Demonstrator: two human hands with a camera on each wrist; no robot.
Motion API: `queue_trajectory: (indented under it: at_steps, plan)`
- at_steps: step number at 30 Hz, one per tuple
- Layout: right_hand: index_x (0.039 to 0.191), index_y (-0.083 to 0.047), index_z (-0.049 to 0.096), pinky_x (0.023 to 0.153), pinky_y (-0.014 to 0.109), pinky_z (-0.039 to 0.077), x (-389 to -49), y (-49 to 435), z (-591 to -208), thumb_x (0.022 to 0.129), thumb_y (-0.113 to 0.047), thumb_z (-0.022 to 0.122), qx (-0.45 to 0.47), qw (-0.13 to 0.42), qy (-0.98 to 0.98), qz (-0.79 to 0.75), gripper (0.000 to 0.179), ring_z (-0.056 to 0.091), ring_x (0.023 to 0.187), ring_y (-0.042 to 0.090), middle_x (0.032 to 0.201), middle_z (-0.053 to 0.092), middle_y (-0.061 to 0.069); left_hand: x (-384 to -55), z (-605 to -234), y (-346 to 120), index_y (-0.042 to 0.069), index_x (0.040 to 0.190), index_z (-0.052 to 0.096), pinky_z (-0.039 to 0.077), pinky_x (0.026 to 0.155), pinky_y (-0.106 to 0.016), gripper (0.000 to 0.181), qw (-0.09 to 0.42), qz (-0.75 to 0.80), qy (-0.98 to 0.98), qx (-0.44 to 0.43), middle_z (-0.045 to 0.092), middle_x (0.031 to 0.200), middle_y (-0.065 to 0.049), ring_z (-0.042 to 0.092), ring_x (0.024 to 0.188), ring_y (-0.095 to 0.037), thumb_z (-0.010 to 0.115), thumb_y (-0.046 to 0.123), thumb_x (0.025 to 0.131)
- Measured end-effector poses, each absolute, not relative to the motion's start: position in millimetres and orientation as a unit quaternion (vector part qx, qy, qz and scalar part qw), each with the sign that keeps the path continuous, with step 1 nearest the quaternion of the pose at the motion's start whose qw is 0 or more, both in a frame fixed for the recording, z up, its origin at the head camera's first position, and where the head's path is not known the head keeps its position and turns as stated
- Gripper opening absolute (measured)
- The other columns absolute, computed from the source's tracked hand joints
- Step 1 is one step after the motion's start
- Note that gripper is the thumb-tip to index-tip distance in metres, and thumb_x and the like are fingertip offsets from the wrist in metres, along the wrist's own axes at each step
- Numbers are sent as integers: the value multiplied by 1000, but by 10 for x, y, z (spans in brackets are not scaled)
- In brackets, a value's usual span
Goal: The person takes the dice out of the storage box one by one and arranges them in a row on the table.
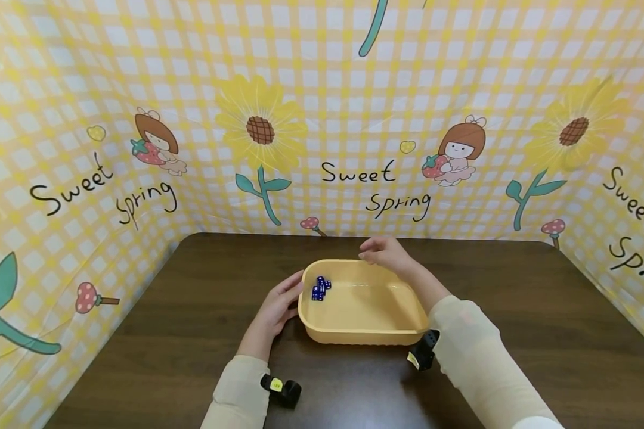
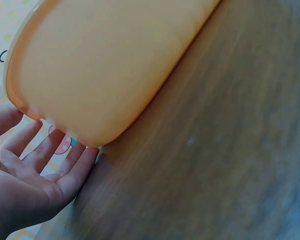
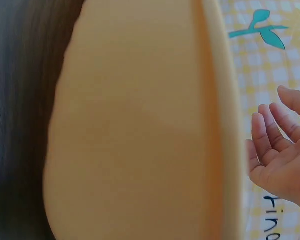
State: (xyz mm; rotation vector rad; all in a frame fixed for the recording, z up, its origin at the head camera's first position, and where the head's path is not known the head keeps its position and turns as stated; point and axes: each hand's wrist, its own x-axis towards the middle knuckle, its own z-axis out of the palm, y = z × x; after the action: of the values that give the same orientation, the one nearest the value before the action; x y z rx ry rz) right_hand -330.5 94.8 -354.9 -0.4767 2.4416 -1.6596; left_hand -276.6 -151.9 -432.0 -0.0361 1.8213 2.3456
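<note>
A yellow plastic tub (image 1: 365, 338) lies in front of me, and several blue dice with white pips (image 1: 320, 288) are gathered inside at its left end. My left hand (image 1: 279, 305) is at the tub's left side. The left wrist view shows its fingers (image 2: 46, 150) spread and only lightly bent, fingertips right at the tub's wall (image 2: 102, 75). Above the far rim hovers my right hand (image 1: 387, 253), its forearm crossing over the tub's right end. Seen from the right wrist, that hand (image 3: 280, 155) has loosely bent fingers and an empty palm, beyond the tub's edge.
The dark wooden table (image 1: 204, 333) extends to both sides of the tub. A yellow checked cloth (image 1: 343, 89) with printed flowers and lettering hangs along the back and sides. Black wrist cameras (image 1: 283, 390) are strapped to both forearms.
</note>
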Motion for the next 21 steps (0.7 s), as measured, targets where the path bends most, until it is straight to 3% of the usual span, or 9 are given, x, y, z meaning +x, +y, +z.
queue_trajectory:
  at_steps: [11, 21]
  plan:
    - [99, 6, 56, 76, 47, 38, -3281, 634, -3712, 79, -8, 60, -147, 95, 814, -553, 24, 54, 79, 31, 77, 57, 5, -2767, -4326, -1506, 8, 129, 41, 41, 76, -42, 43, 83, 791, 606, -17, 42, 125, -17, 43, 106, -30, 51, 13, 87]
    - [105, 7, 54, 72, 45, 39, -3251, 472, -3846, 81, -7, 58, -181, 128, 804, -552, 29, 52, 84, 39, 82, 58, 9, -2769, -4317, -1505, 7, 129, 41, 42, 76, -41, 42, 79, 788, 610, -18, 40, 126, -18, 43, 106, -32, 49, 11, 88]
